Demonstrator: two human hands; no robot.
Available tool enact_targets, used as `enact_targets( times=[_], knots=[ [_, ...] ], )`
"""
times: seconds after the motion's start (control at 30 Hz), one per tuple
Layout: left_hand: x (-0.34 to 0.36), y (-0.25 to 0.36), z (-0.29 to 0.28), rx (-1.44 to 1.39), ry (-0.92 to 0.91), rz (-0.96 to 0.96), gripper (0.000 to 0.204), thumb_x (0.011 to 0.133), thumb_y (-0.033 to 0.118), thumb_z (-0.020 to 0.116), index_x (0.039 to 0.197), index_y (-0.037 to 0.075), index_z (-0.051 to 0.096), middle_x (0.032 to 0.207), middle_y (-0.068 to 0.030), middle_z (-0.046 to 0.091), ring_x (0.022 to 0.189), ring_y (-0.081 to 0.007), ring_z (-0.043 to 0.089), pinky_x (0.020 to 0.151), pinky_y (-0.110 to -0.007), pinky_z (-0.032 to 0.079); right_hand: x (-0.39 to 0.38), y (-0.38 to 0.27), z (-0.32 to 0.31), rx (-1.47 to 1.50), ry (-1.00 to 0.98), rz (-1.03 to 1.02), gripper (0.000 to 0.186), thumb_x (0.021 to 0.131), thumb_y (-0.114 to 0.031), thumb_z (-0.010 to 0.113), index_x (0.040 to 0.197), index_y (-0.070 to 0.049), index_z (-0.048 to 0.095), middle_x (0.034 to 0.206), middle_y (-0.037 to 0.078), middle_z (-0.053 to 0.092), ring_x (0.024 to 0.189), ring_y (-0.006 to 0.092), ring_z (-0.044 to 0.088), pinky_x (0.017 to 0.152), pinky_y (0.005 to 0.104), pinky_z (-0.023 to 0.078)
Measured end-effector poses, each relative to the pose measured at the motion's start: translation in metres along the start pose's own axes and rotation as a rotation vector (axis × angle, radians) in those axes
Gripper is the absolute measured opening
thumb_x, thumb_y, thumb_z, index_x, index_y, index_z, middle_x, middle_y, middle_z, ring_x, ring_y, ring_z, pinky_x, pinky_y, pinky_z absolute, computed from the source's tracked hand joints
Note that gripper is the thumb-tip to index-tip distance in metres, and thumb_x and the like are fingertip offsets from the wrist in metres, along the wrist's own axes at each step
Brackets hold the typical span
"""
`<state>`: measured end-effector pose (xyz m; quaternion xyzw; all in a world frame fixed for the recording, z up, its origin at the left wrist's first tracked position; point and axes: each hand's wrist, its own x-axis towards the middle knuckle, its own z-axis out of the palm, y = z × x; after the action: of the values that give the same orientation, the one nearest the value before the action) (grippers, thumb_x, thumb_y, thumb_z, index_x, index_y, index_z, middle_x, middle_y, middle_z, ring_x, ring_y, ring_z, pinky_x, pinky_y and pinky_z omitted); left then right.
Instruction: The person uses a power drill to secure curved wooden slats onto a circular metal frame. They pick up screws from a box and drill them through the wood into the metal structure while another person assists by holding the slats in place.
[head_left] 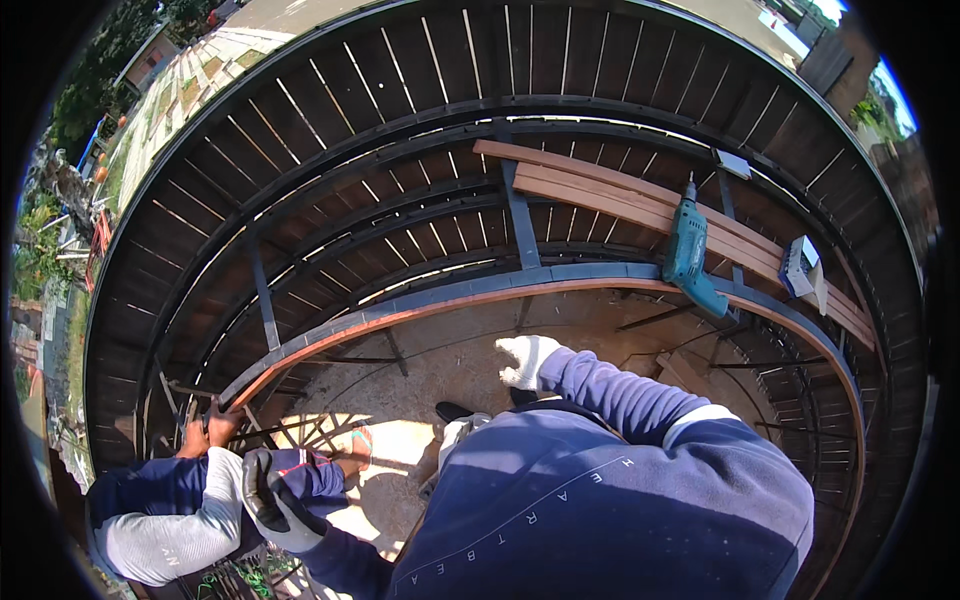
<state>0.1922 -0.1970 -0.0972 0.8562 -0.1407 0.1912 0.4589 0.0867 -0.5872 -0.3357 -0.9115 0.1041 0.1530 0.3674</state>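
A reddish strip (pixel 520 291) already lines the inner edge of the curved frame (pixel 520 276); about three loose planks (pixel 600 195), apparently unfixed, remain across its right side, with one drill (pixel 686 245). Inside it, the right hand (pixel 527 361) is empty, fingers parted; near its left end, the left hand (pixel 272 505) curls, contents unclear. Two co-worker's hands (pixel 226 424) touch that end.

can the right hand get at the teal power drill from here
Probably yes: the white-gloved right hand looks empty, and the teal power drill lies uncovered across the curved grey metal rail, its handle jutting over the near edge.
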Motion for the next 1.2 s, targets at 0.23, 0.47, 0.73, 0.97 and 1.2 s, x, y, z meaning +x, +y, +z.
enact_targets(
  times=[0.23, 0.47, 0.73, 0.97, 1.2],
  knots=[
    [0.029, 0.051, 0.160, -0.210, -0.756, 0.038, 0.042, 0.087, 0.000, 0.071, 0.127, -0.004, 0.061, 0.122, -0.0160, 0.068, 0.113, -0.0217, 0.065, 0.103, -0.034, 0.048, -0.083, -0.014, -0.056, 0.233, 0.193, 0.262, 0.064, 0.090, -0.041, 0.060, 0.141, -0.003, 0.052, 0.133, 0.024, 0.061, 0.123, 0.0395, 0.058, 0.106, 0.0436, 0.045],
    [0.020, 0.070, 0.256, -0.254, -1.070, 0.546, 0.043, 0.083, 0.020, 0.081, 0.119, 0.002, 0.067, 0.116, -0.0152, 0.070, 0.107, -0.0308, 0.067, 0.095, -0.038, 0.051, -0.174, 0.002, -0.098, 0.450, 0.845, 0.411, 0.053, 0.088, -0.023, 0.071, 0.137, -0.006, 0.057, 0.115, 0.017, 0.071, 0.102, 0.0283, 0.069, 0.091, 0.0365, 0.055],
    [-0.015, 0.113, 0.320, -0.260, -1.238, 0.624, 0.045, 0.084, 0.019, 0.078, 0.121, -0.002, 0.064, 0.115, -0.0176, 0.069, 0.108, -0.0306, 0.067, 0.097, -0.039, 0.052, -0.335, 0.119, -0.214, 0.189, 1.475, 0.748, 0.028, 0.088, -0.017, 0.068, 0.112, -0.002, 0.069, 0.099, 0.017, 0.073, 0.092, 0.0261, 0.071, 0.085, 0.0351, 0.055],
    [-0.073, 0.176, 0.428, -0.297, -1.080, 0.321, 0.051, 0.086, 0.020, 0.080, 0.128, 0.000, 0.061, 0.113, -0.0164, 0.070, 0.105, -0.0251, 0.068, 0.093, -0.036, 0.054, -0.405, 0.232, -0.274, -0.603, 1.256, 0.965, 0.050, 0.075, -0.029, 0.076, 0.118, -0.007, 0.068, 0.116, 0.016, 0.068, 0.111, 0.0324, 0.063, 0.098, 0.0408, 0.049],
    [-0.132, 0.222, 0.522, -0.535, -1.137, -0.059, 0.051, 0.096, 0.020, 0.068, 0.140, 0.001, 0.050, 0.127, -0.0177, 0.064, 0.118, -0.0233, 0.063, 0.100, -0.034, 0.051, -0.386, 0.321, -0.276, -0.674, 1.008, 0.909, 0.012, 0.070, -0.015, 0.071, 0.081, -0.015, 0.068, 0.090, 0.007, 0.068, 0.103, 0.0300, 0.061, 0.101, 0.0523, 0.038]
  ],
)
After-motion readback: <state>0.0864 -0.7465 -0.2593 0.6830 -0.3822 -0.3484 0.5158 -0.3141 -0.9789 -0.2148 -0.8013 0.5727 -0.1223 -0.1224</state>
